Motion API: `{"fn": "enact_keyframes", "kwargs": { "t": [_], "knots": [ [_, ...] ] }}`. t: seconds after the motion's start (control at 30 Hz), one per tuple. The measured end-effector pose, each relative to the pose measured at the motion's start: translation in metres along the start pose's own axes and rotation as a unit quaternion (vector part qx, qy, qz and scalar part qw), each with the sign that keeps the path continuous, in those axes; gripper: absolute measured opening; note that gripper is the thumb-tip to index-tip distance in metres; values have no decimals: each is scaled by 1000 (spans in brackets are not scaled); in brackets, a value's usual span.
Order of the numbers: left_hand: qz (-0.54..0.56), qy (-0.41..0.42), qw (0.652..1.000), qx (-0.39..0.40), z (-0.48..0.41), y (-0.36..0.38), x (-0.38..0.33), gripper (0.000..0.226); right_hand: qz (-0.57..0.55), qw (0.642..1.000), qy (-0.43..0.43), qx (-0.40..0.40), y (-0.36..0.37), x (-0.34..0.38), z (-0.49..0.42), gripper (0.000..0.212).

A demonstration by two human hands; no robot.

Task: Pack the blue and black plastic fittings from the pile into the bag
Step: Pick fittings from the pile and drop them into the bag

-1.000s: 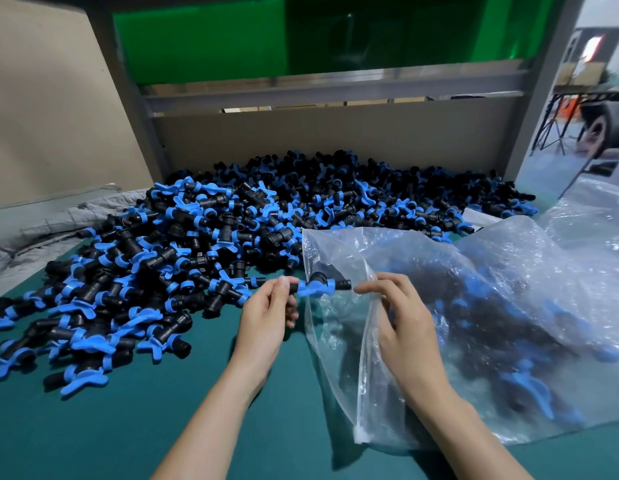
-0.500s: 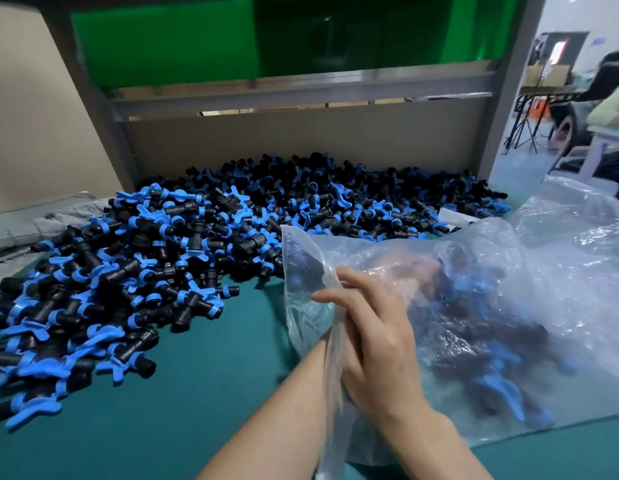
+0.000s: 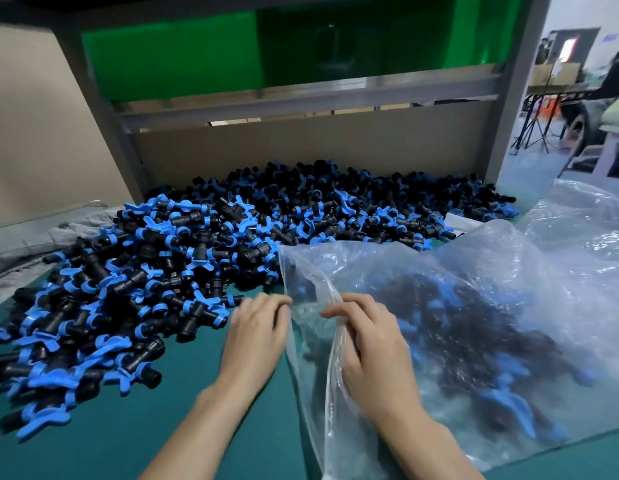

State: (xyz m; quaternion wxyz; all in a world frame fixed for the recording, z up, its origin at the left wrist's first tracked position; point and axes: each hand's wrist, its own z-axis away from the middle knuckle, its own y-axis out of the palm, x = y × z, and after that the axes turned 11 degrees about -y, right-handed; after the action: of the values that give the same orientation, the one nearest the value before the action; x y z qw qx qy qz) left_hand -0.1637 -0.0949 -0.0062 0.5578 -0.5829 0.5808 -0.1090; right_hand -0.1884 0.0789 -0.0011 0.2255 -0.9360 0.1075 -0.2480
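The right hand (image 3: 370, 355) grips the open edge of the bag (image 3: 509, 271). The left hand (image 3: 258, 336), fingers loosely straight and holding nothing, is just beside the bag's mouth. The fittings (image 3: 197, 258) lie piled to the left on the green table (image 3: 93, 452), and more are inside the bag.

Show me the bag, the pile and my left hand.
bag (image 3: 387, 258): head view, on its clear upper wall.
pile (image 3: 197, 254): head view, on the middle of the heap.
left hand (image 3: 256, 337): head view, on the back of the hand.
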Motion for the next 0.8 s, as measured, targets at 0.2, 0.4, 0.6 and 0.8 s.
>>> {"fn": "enact_keyframes", "kwargs": {
  "t": [0.2,0.4,0.6,0.8],
  "knots": [
    [-15,-87,994,-61,-23,14,20,39,-14,998,49,37,4,-8,3,27],
    [-37,-68,994,-81,-48,12,16,23,-16,997,59,46,1,-6,2,26],
    [155,-119,975,-103,-20,-5,21,15,-16,996,72,60,-1,-5,2,24],
    [299,-170,925,-160,0,-20,20,5,-22,995,78,56,0,-6,0,23]
  ]
}}
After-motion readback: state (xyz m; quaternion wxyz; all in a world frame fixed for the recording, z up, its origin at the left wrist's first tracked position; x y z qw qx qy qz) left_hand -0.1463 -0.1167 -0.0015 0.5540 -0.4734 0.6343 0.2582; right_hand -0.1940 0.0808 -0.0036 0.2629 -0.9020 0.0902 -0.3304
